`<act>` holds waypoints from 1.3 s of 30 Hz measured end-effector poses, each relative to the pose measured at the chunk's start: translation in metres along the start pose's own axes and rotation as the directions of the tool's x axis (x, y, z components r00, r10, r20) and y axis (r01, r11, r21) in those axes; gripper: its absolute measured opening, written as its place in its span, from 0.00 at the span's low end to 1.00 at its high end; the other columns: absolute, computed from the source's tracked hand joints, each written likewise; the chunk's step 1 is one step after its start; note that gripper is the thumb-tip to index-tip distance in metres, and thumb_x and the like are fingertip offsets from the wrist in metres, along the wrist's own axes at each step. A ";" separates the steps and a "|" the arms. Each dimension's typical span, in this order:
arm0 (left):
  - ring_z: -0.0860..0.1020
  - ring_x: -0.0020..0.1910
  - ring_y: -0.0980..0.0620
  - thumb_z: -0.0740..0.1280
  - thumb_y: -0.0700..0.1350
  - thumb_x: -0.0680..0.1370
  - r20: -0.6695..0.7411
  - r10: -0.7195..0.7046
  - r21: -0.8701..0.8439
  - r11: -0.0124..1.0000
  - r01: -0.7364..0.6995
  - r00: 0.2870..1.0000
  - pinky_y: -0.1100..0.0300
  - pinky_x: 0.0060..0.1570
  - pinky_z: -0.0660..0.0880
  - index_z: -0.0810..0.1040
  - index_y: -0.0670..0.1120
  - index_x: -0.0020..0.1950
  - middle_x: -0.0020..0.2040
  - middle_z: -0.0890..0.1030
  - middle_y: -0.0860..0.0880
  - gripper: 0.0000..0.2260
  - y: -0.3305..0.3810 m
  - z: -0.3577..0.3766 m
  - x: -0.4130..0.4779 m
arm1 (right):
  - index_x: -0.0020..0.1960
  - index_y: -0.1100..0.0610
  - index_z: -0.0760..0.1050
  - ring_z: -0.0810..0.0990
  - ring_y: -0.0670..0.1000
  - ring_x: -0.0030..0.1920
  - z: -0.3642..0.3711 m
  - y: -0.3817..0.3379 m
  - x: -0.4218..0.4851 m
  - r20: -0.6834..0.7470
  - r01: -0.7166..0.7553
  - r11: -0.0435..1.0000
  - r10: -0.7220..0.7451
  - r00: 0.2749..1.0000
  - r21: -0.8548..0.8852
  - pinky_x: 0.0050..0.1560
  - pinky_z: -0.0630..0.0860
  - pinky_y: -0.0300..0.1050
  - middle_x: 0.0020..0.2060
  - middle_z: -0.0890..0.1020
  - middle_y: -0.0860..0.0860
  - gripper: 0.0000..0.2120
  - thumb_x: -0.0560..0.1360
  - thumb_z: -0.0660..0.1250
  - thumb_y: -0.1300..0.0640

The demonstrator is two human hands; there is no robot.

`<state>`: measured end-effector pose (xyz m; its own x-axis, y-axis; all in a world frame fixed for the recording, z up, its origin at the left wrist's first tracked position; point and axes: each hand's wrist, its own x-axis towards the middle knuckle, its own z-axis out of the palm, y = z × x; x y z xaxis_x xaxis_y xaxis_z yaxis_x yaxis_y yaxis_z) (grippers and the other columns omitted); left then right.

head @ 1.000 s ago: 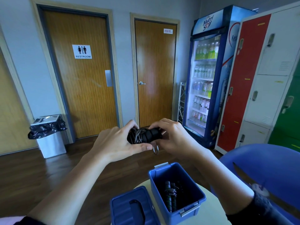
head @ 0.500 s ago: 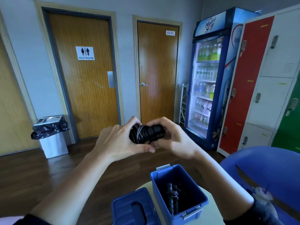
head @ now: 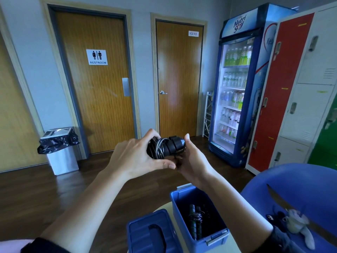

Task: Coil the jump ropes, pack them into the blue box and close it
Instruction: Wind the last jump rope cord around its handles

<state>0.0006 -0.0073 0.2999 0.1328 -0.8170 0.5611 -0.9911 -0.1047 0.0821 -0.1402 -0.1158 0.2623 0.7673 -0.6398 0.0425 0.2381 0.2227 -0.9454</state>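
A black jump rope point(head: 166, 147), its cord wound around the two handles, is held at chest height above the table. My left hand point(head: 135, 157) grips its left end and my right hand point(head: 193, 161) grips its right end and underside. Below, the open blue box point(head: 215, 240) stands on a small round table point(head: 235, 248). Inside the box lies another coiled black jump rope point(head: 195, 221). The blue lid point(head: 145, 234) with a dark handle slot lies to the left of the box.
A blue chair point(head: 299, 187) stands at the right with a small grey soft toy point(head: 297, 225) on it. Beyond are a drinks fridge point(head: 238, 84), red, white and green lockers point(head: 295, 88), two wooden doors and a steel bin point(head: 61, 150) on a dark wood floor.
The view has tilted slightly. Both hands stay on the rope bundle; my right hand has shifted lower under its right end, and the small loop that hung below it is no longer seen.
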 end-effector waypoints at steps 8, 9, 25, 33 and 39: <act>0.79 0.30 0.56 0.52 0.84 0.56 -0.052 -0.026 -0.023 0.999 0.025 0.998 0.63 0.27 0.75 0.65 0.59 0.56 0.35 0.82 0.56 0.39 -0.003 0.000 -0.002 | 0.62 0.65 0.73 0.72 0.41 0.25 0.006 -0.001 0.000 0.019 0.099 0.989 -0.098 0.995 -0.113 0.40 0.66 0.41 0.23 0.76 0.45 0.35 0.79 0.46 0.36; 0.79 0.29 0.56 0.52 0.84 0.56 -0.052 -0.026 -0.020 0.999 0.025 0.998 0.63 0.27 0.75 0.65 0.59 0.56 0.35 0.81 0.56 0.39 -0.003 0.000 -0.002 | 0.60 0.66 0.73 0.72 0.42 0.25 0.007 0.000 0.002 -0.015 0.103 0.989 -0.105 0.994 -0.105 0.39 0.65 0.42 0.23 0.75 0.45 0.35 0.78 0.48 0.36; 0.73 0.24 0.57 0.51 0.85 0.55 -0.081 -0.044 0.086 0.995 0.051 0.996 0.62 0.26 0.73 0.69 0.59 0.53 0.27 0.76 0.56 0.39 -0.002 0.001 -0.002 | 0.22 0.49 0.70 0.62 0.46 0.24 0.009 0.007 0.003 -0.359 -0.017 0.992 -0.030 0.933 -0.127 0.28 0.59 0.39 0.17 0.63 0.43 0.28 0.71 0.61 0.30; 0.71 0.22 0.58 0.51 0.84 0.57 -0.082 0.042 0.128 0.991 -0.032 0.996 0.68 0.23 0.63 0.68 0.59 0.55 0.26 0.72 0.58 0.39 -0.006 -0.007 -0.001 | 0.31 0.52 0.71 0.67 0.46 0.28 -0.001 -0.007 0.005 -0.154 -0.119 0.955 0.079 0.985 -0.272 0.32 0.63 0.40 0.26 0.70 0.46 0.28 0.65 0.59 0.26; 0.69 0.23 0.56 0.48 0.86 0.55 -0.032 0.133 0.259 0.958 -0.120 0.991 0.64 0.26 0.67 0.69 0.58 0.62 0.26 0.72 0.55 0.47 -0.001 -0.002 -0.005 | 0.56 0.59 0.77 0.81 0.55 0.42 0.013 -0.030 0.005 -0.144 -0.176 0.872 0.123 0.982 -0.456 0.41 0.81 0.47 0.46 0.83 0.58 0.44 0.66 0.50 0.21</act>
<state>0.0013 -0.0024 0.2985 -0.0002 -0.8051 0.5932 -0.9680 -0.1487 -0.2021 -0.1360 -0.1162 0.2948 0.6970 -0.7068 -0.1207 -0.1990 -0.0290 -0.9796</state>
